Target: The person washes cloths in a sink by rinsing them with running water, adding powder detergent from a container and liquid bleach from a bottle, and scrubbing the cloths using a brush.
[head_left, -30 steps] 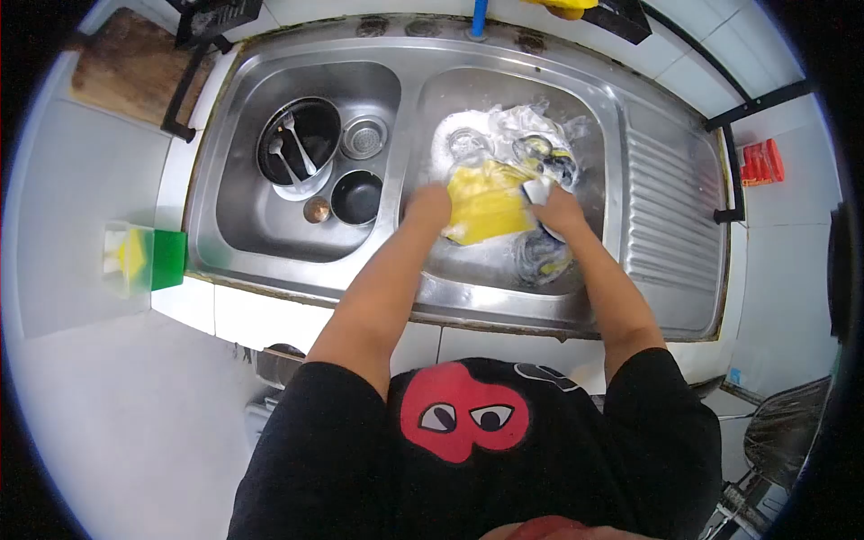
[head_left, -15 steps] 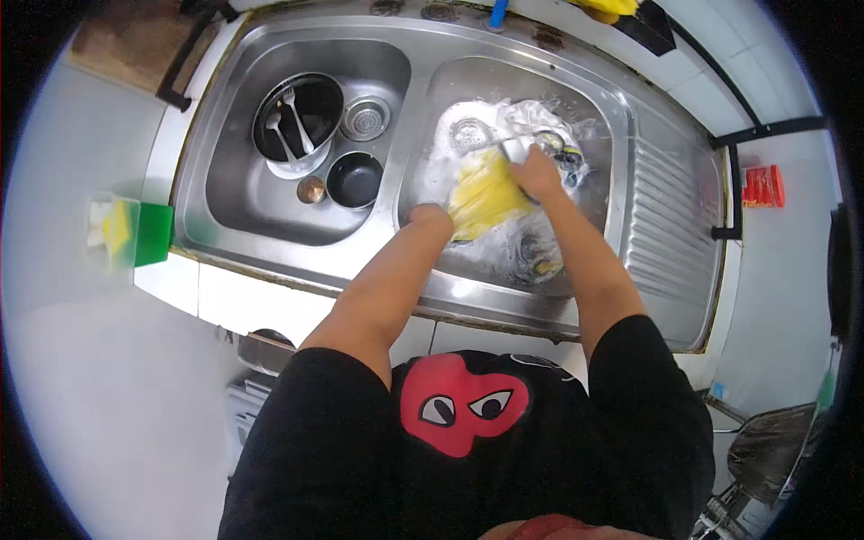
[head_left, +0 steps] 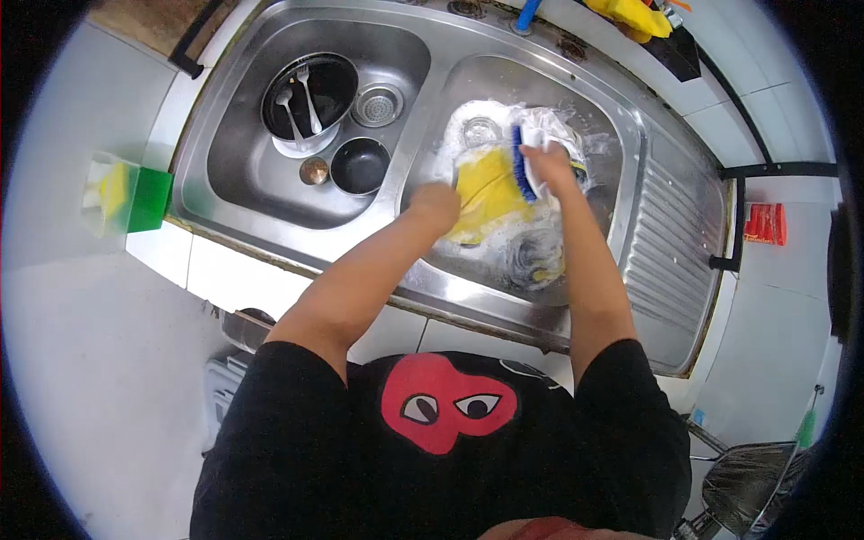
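In the right basin, my right hand [head_left: 549,168] grips a scrub brush [head_left: 533,162] with a white body and blue bristles. The brush is tilted on edge, its bristles facing left beside a soapy yellow cloth [head_left: 490,193]. At the cloth's left edge, my left hand [head_left: 436,207] is closed on the fabric; most of its fingers are hidden from above. Sudsy white fabric [head_left: 549,121] lies behind the brush. Nearer to me, a dark, foamy bundle with a yellow patch [head_left: 533,256] rests in the same basin.
The left basin [head_left: 234,171] holds a black pan [head_left: 328,85] with a fork and a spoon, on a white dish, plus a small dark pot [head_left: 360,166]. A ridged drainboard [head_left: 670,243] lies to the right. A green sponge holder [head_left: 151,205] stands at the left.
My right hand has turned the brush so its blue bristles now show. The yellow cloth stays under my left hand. The whole view has shifted slightly.
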### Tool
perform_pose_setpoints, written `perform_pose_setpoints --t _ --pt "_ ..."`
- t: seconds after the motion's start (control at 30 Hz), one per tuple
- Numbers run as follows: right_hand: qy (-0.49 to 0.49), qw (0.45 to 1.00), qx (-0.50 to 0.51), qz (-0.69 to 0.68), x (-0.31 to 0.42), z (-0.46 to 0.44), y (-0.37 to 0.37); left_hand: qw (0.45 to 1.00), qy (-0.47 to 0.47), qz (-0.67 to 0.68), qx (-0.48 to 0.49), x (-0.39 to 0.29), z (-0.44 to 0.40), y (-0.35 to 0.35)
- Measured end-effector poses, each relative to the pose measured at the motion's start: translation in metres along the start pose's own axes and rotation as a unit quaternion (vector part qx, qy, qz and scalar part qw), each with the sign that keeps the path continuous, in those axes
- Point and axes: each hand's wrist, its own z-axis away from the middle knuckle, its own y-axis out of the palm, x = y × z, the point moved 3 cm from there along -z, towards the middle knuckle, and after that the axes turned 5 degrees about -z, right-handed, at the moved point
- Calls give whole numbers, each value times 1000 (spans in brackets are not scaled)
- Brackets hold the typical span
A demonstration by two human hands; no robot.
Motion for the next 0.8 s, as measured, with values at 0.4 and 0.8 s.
perform_pose_setpoints --t 0.4,0.8 --pt "-50 995 -49 69 16 60 -27 989 71 -94 89 -21 6 35" --pt "-65 972 0 225 15 17 14 993 26 -46 108 -22 14 43"
